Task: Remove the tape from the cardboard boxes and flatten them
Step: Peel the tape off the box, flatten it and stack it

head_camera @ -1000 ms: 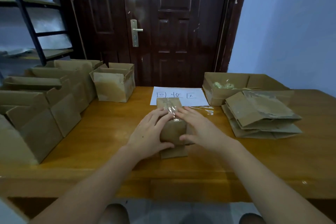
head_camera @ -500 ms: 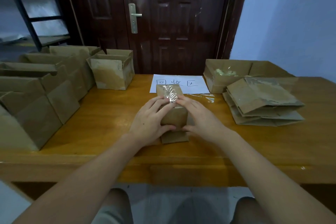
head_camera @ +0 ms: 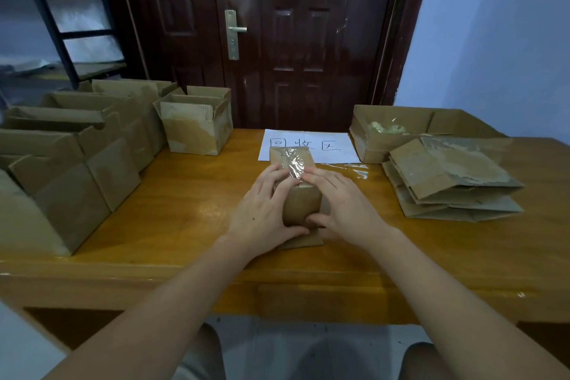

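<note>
Box (head_camera: 300, 200) at surface (head_camera: 172, 219) centre, just before a paper sheet (head_camera: 308, 145), clear tape (head_camera: 293, 163) across its top. Left hand (head_camera: 262, 210) and right hand (head_camera: 348, 207) both grip the box, thumbs on near face, fingers curled over top at the tape. Open boxes (head_camera: 194, 123) left, flattened stack (head_camera: 450, 182) right.

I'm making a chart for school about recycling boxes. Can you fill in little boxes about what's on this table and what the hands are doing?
box being worked on: small cardboard box, middle of the wooden table
tape: clear tape on its top, crinkled
left hand: grips the box's left side, fingertips at the tape
right hand: grips the right side, fingertips at the tape
done pile: flattened boxes, stacked on the right
waiting: open boxes on the left
paper sign: behind the small box
open carton: far right, holds a crumpled wad
</note>
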`<action>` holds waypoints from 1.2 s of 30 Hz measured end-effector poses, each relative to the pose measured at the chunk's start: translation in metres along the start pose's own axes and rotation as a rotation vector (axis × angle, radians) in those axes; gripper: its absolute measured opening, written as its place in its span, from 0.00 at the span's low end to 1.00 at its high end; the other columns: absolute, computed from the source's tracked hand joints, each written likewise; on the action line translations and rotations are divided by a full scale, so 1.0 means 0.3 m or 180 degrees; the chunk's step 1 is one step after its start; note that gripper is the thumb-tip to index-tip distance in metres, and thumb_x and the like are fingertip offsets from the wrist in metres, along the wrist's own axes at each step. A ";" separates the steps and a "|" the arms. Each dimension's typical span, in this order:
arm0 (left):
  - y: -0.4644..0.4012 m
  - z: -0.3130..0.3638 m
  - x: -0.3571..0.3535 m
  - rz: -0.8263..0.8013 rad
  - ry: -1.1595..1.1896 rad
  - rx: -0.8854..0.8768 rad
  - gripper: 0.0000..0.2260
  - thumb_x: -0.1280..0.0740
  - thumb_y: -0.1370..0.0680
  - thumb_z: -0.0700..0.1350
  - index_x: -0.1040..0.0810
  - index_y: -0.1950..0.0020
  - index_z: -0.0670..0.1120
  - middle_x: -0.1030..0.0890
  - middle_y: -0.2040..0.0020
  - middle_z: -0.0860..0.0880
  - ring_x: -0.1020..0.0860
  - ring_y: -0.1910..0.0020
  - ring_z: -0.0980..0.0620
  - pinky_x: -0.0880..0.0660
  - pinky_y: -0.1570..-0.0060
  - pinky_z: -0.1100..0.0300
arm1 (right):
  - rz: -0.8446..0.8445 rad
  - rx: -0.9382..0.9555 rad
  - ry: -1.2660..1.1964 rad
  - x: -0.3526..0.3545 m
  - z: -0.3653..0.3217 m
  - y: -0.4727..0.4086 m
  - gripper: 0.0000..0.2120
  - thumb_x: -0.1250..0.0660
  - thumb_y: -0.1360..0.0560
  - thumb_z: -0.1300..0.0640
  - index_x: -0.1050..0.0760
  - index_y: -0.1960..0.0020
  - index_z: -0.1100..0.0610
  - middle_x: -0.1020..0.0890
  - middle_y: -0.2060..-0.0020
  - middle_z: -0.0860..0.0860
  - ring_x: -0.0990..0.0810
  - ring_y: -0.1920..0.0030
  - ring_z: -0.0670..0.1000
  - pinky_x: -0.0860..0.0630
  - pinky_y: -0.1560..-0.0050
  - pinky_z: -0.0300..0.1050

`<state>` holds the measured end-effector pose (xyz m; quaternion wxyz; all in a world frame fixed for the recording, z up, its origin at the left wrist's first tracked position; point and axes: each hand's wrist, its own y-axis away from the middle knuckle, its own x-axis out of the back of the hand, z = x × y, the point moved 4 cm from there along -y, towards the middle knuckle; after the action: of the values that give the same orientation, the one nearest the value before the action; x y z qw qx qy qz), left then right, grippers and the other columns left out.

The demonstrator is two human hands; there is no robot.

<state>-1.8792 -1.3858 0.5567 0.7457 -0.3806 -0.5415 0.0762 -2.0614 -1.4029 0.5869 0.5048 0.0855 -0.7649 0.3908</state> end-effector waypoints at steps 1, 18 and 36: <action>-0.002 0.010 -0.004 0.0081 -0.0001 0.0116 0.45 0.25 0.34 0.70 0.36 0.23 0.51 0.35 0.24 0.48 0.40 0.20 0.46 0.33 0.25 0.47 | -0.0026 -0.0009 -0.0028 0.005 -0.001 -0.002 0.39 0.22 0.29 0.50 0.36 0.22 0.47 0.32 0.24 0.44 0.36 0.24 0.46 0.37 0.24 0.49; -0.006 0.009 -0.016 0.0198 0.0083 0.0102 0.36 0.27 0.27 0.64 0.35 0.23 0.54 0.35 0.25 0.48 0.39 0.20 0.45 0.30 0.28 0.45 | -0.0275 0.0035 0.0188 -0.004 0.015 0.004 0.49 0.20 0.31 0.53 0.45 0.20 0.45 0.41 0.20 0.43 0.43 0.21 0.47 0.38 0.22 0.53; -0.018 -0.027 0.014 -0.0152 -0.0032 0.0018 0.45 0.21 0.34 0.66 0.35 0.23 0.54 0.33 0.24 0.48 0.39 0.20 0.46 0.33 0.24 0.44 | 0.0072 0.0558 0.0479 -0.031 -0.005 0.044 0.30 0.25 0.27 0.54 0.32 0.28 0.47 0.48 0.18 0.53 0.52 0.18 0.53 0.44 0.22 0.53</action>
<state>-1.8721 -1.3915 0.5623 0.7457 -0.3651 -0.5539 0.0618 -2.0627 -1.3953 0.5728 0.5469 0.0911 -0.6886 0.4673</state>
